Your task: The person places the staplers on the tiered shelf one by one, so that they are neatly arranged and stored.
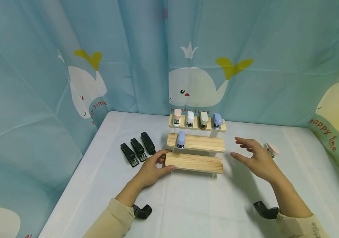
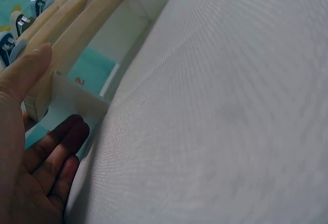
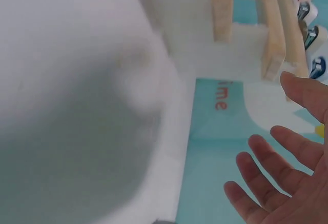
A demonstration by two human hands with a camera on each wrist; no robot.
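Note:
A three-tier wooden display rack (image 1: 194, 162) with pale side supports stands mid-table. My left hand (image 1: 153, 169) grips the left end of its lowest shelf, thumb at the front edge; in the left wrist view the other fingers lie beside the white support (image 2: 77, 97). Apart from the rack, on its right, my right hand (image 1: 258, 161) hovers with fingers spread and nothing held. On the top shelf sit a pink stapler (image 1: 177, 117), a white stapler (image 1: 190, 119), a beige stapler (image 1: 203, 120) and a blue stapler (image 1: 217, 121). Another blue stapler (image 1: 181, 139) occupies the middle shelf's left part.
Three black staplers (image 1: 138, 149) lie side by side left of the rack. A pink-and-white stapler (image 1: 272, 150) lies beyond my right hand, partly hidden by it. Behind the white-covered table (image 1: 187, 205) hangs a blue curtain (image 1: 145, 66) with whale prints.

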